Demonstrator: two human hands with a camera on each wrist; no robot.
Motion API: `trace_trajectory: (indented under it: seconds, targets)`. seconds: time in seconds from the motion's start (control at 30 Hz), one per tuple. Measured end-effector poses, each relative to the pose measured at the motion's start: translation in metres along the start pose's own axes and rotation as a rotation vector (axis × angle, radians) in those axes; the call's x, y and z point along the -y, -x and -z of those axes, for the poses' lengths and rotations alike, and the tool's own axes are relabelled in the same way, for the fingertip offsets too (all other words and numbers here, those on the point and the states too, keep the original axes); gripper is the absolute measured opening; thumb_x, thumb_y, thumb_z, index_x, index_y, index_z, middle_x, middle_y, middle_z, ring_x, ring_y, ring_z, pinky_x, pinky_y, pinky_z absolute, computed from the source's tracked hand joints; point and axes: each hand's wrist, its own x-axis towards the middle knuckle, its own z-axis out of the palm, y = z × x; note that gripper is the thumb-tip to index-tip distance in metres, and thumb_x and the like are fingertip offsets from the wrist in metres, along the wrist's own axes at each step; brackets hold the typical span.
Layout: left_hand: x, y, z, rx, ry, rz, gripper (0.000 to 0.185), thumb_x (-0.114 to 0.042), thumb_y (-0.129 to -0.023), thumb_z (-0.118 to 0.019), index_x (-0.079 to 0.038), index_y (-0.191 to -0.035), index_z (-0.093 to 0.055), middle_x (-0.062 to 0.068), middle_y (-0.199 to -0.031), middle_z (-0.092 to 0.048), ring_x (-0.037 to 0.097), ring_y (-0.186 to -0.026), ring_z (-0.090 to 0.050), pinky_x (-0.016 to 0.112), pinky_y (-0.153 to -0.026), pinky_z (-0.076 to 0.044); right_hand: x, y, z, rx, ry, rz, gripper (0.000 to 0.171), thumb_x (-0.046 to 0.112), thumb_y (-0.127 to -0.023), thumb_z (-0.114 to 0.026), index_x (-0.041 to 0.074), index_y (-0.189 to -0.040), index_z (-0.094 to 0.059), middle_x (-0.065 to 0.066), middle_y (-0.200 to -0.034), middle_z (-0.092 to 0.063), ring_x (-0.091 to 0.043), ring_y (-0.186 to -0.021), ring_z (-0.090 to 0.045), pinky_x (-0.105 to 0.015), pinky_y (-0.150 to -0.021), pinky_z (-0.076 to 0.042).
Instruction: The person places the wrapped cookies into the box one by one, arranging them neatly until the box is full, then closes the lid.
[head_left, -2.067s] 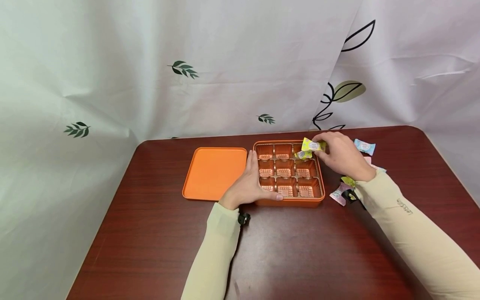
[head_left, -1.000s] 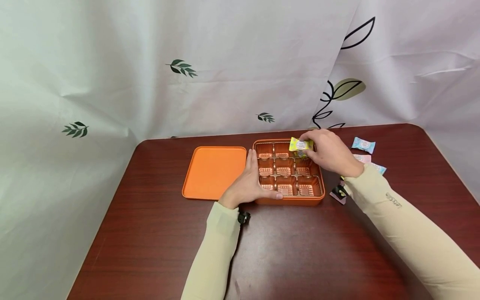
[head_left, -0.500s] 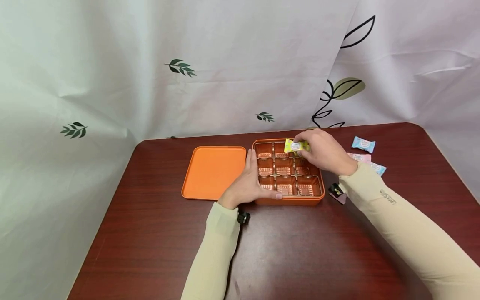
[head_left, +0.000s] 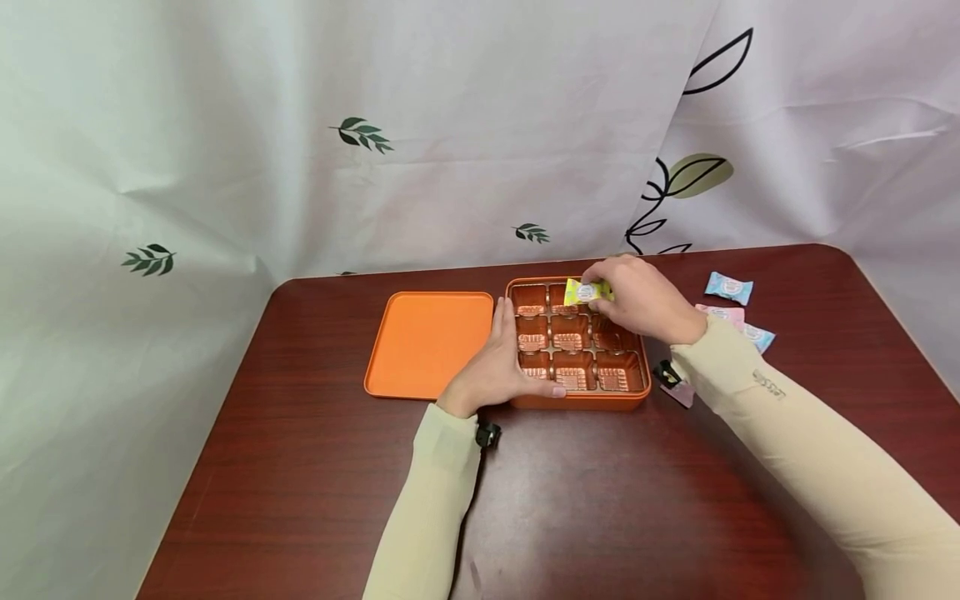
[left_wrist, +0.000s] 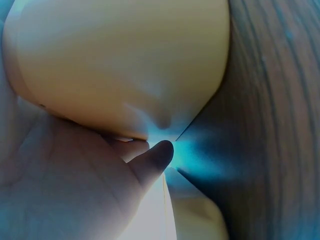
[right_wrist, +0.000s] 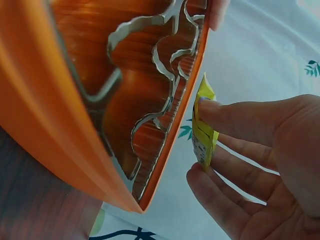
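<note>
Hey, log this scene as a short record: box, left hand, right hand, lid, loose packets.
Box: orange box, divided into compartments
Left hand: left hand rests against the box's near left corner
Right hand: right hand pinches a yellow packet over the far row
Lid: flat orange lid, left of the box
Loose packets: two blue packets, one pink packet, another partly hidden near the right sleeve

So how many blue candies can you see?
2. The far blue candy lies on the table, toward the back right. The near blue candy is beside the pink candy, partly hidden. The right sleeve might hide more.
</note>
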Motion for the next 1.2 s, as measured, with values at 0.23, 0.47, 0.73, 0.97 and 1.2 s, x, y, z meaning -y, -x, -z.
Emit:
trace_trajectory:
  seconds: [0.23,0.47,0.73,0.97,1.2]
  targets:
    - [0.0,-0.001,0.0,0.001,-0.007,-0.008,0.15,-0.062,-0.067,-0.087,-0.013,-0.157,0.024,0.006,-0.164,0.029,0.022,-0.152,0.006,0.041,-0.119,-0.024,0.001,-0.003,0.001,0.012,0.006,0.016,0.027,0.007,-0.087,-0.076,-0.002,-0.112,-0.072,-0.016,-0.109,-0.071,-0.034,-0.101,-0.063,-0.051,-0.09,-0.048]
    - [0.0,-0.001,0.0,-0.002,0.009,-0.014,0.149,-0.058,-0.068,-0.088,-0.016,-0.156,0.025,0.006,-0.164,0.028,0.024,-0.153,0.0,0.042,-0.117,-0.029,0.003,-0.007,-0.003,0.053,0.026,0.044,0.023,0.002,-0.087,-0.075,-0.003,-0.109,-0.073,-0.017,-0.108,-0.072,-0.033,-0.096,-0.065,-0.049,-0.085,-0.051]
    - [0.0,-0.001,0.0,0.008,0.006,-0.005,0.15,-0.061,-0.068,-0.087,-0.016,-0.157,0.025,-0.004,-0.161,0.033,0.021,-0.152,0.004,0.041,-0.118,-0.026,0.003,-0.013,-0.006,0.074,0.054,0.071,0.023,-0.001,-0.085,-0.074,-0.005,-0.107,-0.072,-0.018,-0.106,-0.072,-0.033,-0.096,-0.066,-0.049,-0.086,-0.052]
    - [0.0,-0.001,0.001,0.009,0.009,-0.003,0.15,-0.061,-0.068,-0.087,-0.017,-0.156,0.026,-0.007,-0.159,0.036,0.017,-0.151,0.011,0.041,-0.12,-0.021,0.007,-0.02,-0.005,0.089,0.083,0.108,0.02,-0.002,-0.084,-0.073,-0.005,-0.103,-0.073,-0.016,-0.099,-0.072,-0.032,-0.091,-0.066,-0.048,-0.084,-0.053]
    - [0.001,-0.001,0.0,0.006,-0.01,-0.007,0.151,-0.063,-0.067,-0.086,-0.015,-0.156,0.026,-0.003,-0.161,0.034,0.017,-0.151,0.011,0.04,-0.119,-0.022,0.01,-0.027,-0.007,0.129,0.097,0.11,0.019,-0.001,-0.083,-0.074,-0.005,-0.101,-0.073,-0.015,-0.095,-0.072,-0.032,-0.089,-0.066,-0.048,-0.081,-0.053]
